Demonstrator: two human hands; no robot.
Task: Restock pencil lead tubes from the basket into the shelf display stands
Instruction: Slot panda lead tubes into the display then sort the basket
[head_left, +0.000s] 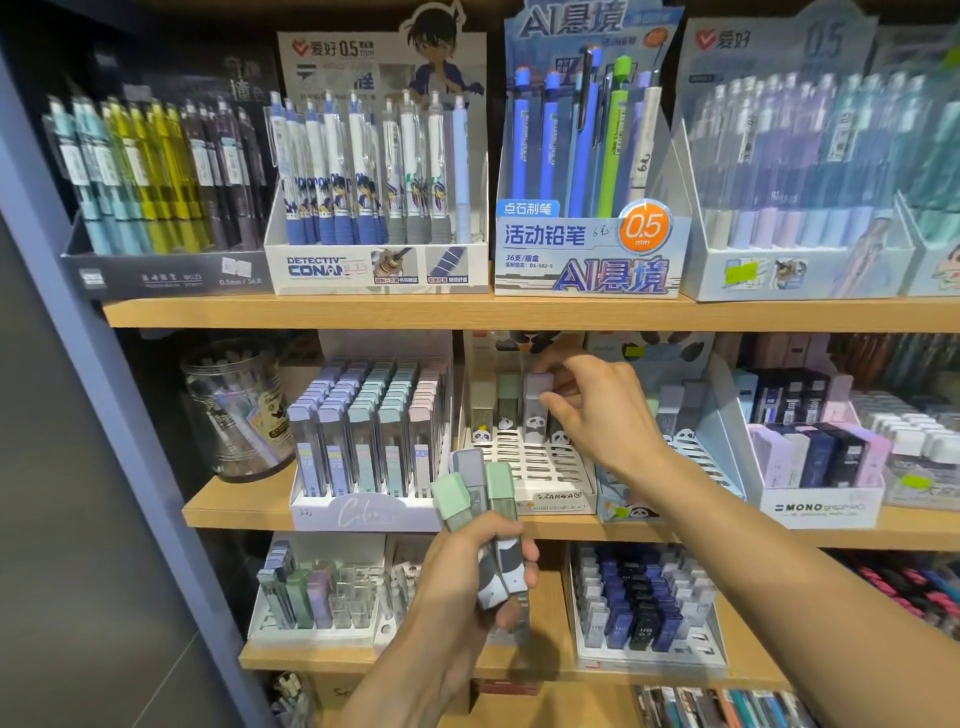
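Wooden shelves (363, 312) carry pen boxes; right hand (597, 410) pinches a lilac tube (537, 402) in the stand (540, 467), left hand (467, 571) grips several tubes (478, 493).

Stationery shop interior; wooden shelves (311, 312) are running in tiers across the view, each carrying printed cardboard display stands; at 12 o'clock a mechanical pencil stand (587, 249) is showing "0.5 mm" and a count per box; at 10 o'clock a Detective Conan pen stand (374, 270) is bearing a price sticker; at 3 o'clock a MONO lead box (821, 506) is sitting among rows of identical packaged refills.
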